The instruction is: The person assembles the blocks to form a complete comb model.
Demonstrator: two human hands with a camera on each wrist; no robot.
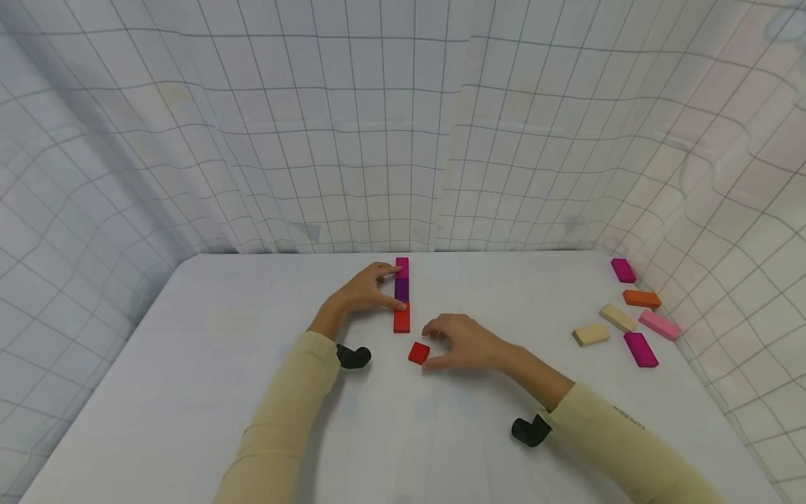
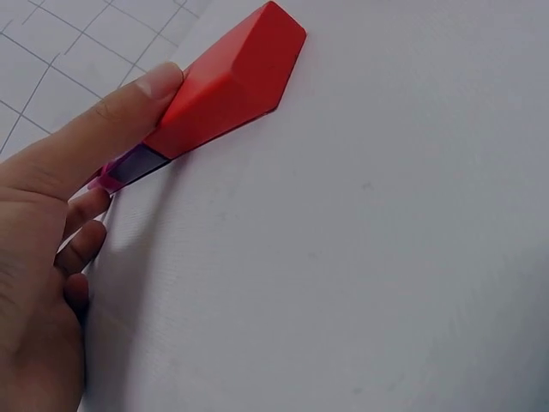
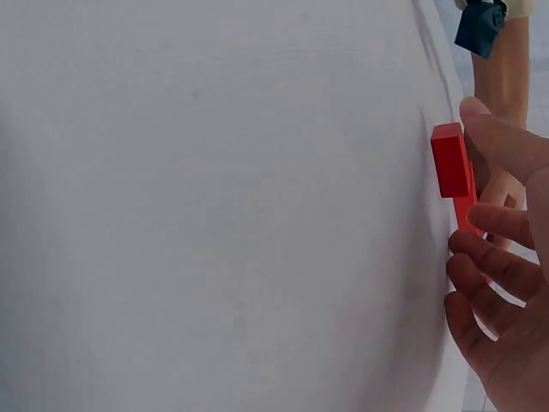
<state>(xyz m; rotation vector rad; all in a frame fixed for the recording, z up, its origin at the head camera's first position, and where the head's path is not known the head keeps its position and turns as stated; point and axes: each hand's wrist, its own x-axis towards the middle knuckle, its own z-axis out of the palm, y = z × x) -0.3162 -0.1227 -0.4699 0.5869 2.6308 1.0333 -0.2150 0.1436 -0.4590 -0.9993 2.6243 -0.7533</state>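
A row of blocks runs away from me: a red block (image 1: 401, 322) nearest, a purple block (image 1: 401, 289) in the middle and a magenta block (image 1: 403, 264) farthest. Beside the row, my left hand (image 1: 364, 288) spreads its thumb and index finger along it. The thumb touches the red block (image 2: 244, 73), and the index fingertip rests at the magenta one. A separate red block (image 1: 419, 353) lies just nearer to me and slightly right, turned at an angle. Around its right side my right hand (image 1: 464, 343) has thumb and fingers apart; the right wrist view shows this red block (image 3: 449, 161) near the thumb, ungripped.
At the right of the white table (image 1: 252, 420) lie several loose blocks, among them an orange block (image 1: 642, 299), a pink block (image 1: 659, 325), a cream block (image 1: 591, 334) and a magenta block (image 1: 641, 349). A white grid-patterned curtain (image 1: 390, 140) surrounds the back and sides.
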